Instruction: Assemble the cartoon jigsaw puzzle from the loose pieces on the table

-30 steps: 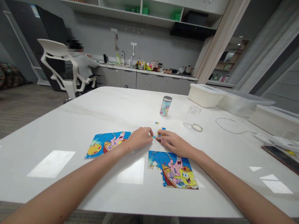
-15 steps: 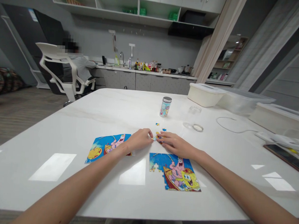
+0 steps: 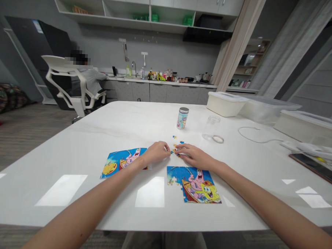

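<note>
My left hand (image 3: 159, 153) has thumb and forefinger pinched at the edge of a small greenish puzzle piece (image 3: 171, 152). Across from it, my right hand (image 3: 193, 155) lies with its fingers stretched out, the tips on or beside several loose pieces that they partly cover. A loose blue puzzle piece (image 3: 182, 142) and a yellow-and-blue one (image 3: 174, 137) lie just beyond the fingers. Nearer to me is the partly assembled jigsaw puzzle (image 3: 197, 186), with a gap at its lower left. The reference picture (image 3: 116, 162) lies at left, partly hidden under my left forearm.
Past the pieces stands a printed can (image 3: 182, 118) with a silver lid. To its right are a clear jar (image 3: 212, 125) and a metal ring (image 3: 218, 139). White storage boxes (image 3: 226, 105), a cable and a phone (image 3: 315, 168) line the right side. A person sits at back left.
The view has tilted up slightly. My left fingertips have shifted slightly with the small piece, which now shows greenish; my right hand stays spread over the loose pieces.
</note>
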The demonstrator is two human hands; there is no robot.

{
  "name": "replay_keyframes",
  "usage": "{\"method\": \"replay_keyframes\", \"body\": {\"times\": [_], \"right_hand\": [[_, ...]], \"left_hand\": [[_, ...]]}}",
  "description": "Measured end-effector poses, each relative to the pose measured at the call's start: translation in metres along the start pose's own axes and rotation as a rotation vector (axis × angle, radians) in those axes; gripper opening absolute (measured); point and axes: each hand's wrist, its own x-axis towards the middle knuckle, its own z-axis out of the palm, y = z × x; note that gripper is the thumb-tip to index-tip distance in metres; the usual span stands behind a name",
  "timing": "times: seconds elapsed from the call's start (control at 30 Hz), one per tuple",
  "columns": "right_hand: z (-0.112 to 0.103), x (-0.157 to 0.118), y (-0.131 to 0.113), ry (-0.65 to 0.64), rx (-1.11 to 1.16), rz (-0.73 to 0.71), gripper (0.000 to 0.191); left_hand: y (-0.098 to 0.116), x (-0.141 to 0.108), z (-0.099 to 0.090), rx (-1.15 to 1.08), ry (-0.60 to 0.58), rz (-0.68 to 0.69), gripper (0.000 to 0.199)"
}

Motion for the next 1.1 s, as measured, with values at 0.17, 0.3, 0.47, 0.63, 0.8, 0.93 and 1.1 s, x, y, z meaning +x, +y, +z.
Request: {"method": "replay_keyframes", "body": {"times": [0.17,0.3,0.47,0.63,0.8,0.93,1.1], "right_hand": [[0.0039,-0.0002,0.0060,0.058,-0.001,-0.012,0.027],[0.0039,-0.0002,0.0064,0.078,-0.009,-0.025,0.027],[0.0031,0.0009,0.0069,0.100,-0.037,-0.065,0.028],[0.0047,0.0008,0.0102,0.088,-0.025,-0.060,0.027],[0.0048,0.0005,0.0107,0.102,0.000,-0.068,0.027],[0.0031,0.0011,0.0077,0.102,0.029,-0.067,0.025],[0.0014,0.0030,0.0049,0.104,0.057,-0.013,0.018]], "left_hand": [[-0.0012,0.0018,0.0023,0.006,0.022,0.010,0.020],[-0.0019,0.0016,0.0018,0.017,0.025,0.023,0.020],[-0.0008,0.0008,0.0008,0.021,0.015,0.032,0.019],[-0.0007,0.0011,0.0001,0.015,-0.002,0.042,0.017],[-0.0029,0.0023,0.0005,0.015,-0.008,0.046,0.016],[-0.0040,0.0038,0.0013,0.017,-0.017,0.038,0.014],[-0.0003,0.0028,0.0007,0.021,-0.024,0.017,0.016]]}}
